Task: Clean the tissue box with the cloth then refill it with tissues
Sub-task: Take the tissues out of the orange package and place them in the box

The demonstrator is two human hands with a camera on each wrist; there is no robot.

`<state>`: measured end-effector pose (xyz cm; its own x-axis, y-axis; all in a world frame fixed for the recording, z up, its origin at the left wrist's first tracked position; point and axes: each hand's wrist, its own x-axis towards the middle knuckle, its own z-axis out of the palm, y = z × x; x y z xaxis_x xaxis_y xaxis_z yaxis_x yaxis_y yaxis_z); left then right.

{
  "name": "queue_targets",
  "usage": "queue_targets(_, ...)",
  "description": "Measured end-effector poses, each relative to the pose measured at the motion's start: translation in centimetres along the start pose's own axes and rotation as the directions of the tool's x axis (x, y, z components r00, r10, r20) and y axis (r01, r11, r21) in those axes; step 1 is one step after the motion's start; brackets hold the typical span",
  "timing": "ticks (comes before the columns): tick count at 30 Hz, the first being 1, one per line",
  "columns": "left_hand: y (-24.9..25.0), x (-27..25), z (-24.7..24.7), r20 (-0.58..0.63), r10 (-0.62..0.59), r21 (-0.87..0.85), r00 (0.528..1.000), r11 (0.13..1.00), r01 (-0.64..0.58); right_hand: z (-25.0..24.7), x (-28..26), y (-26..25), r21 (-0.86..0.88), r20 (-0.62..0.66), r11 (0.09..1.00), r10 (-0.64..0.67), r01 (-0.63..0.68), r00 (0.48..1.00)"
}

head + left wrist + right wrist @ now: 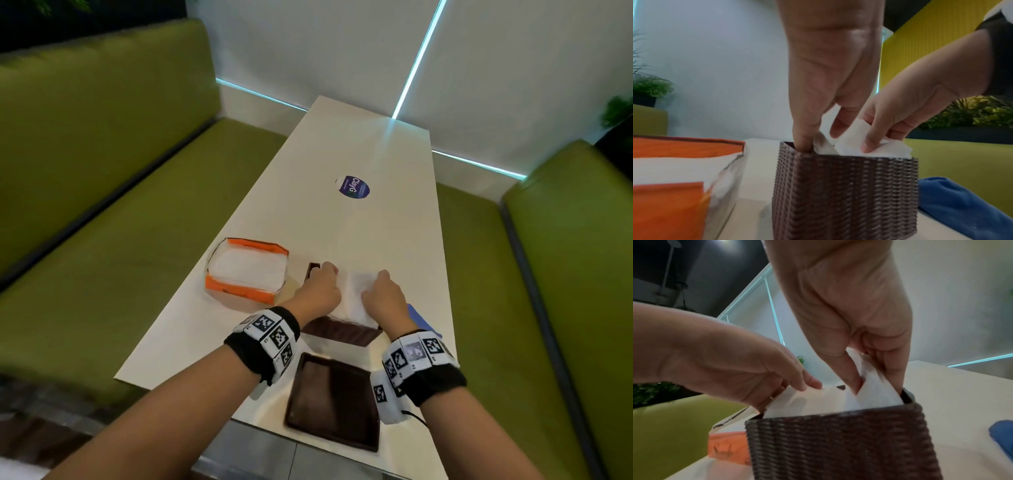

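A brown woven tissue box (342, 331) stands open-topped near the table's front, with a stack of white tissues (352, 298) sticking out of it. My left hand (325, 274) holds the stack's left side, one finger (803, 142) pushed down inside the box corner. My right hand (381, 278) pinches the right side of the tissues (875, 395) between thumb and fingers at the box rim (906, 395). The blue cloth (422, 318) lies on the table just right of the box. The lower part of the stack is hidden inside the box (844, 194).
An opened orange tissue pack (246, 270) with white tissues lies left of the box. The box's flat brown lid (332, 401) rests at the table's (359, 154) front edge. A round sticker (354, 186) marks the table's middle. Green bench seats (137, 222) flank both sides.
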<state>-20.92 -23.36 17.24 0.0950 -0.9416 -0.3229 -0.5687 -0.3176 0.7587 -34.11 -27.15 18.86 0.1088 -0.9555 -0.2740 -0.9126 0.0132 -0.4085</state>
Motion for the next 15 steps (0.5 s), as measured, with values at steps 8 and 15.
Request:
queue_targets(8, -0.8, 0.7, 0.9, 0.097, -0.136, 0.174, 0.986, 0.978, 0.118, 1.9, 0.5, -0.1, -0.168, 0.061, 0.986, -0.012, 0.022, 0.998)
queue_targets(15, -1.5, -0.1, 0.3, 0.065, -0.007, 0.186, 0.998, 0.983, -0.005, 2.9, 0.5, -0.3, -0.230, 0.055, 0.971, -0.047, 0.058, 0.997)
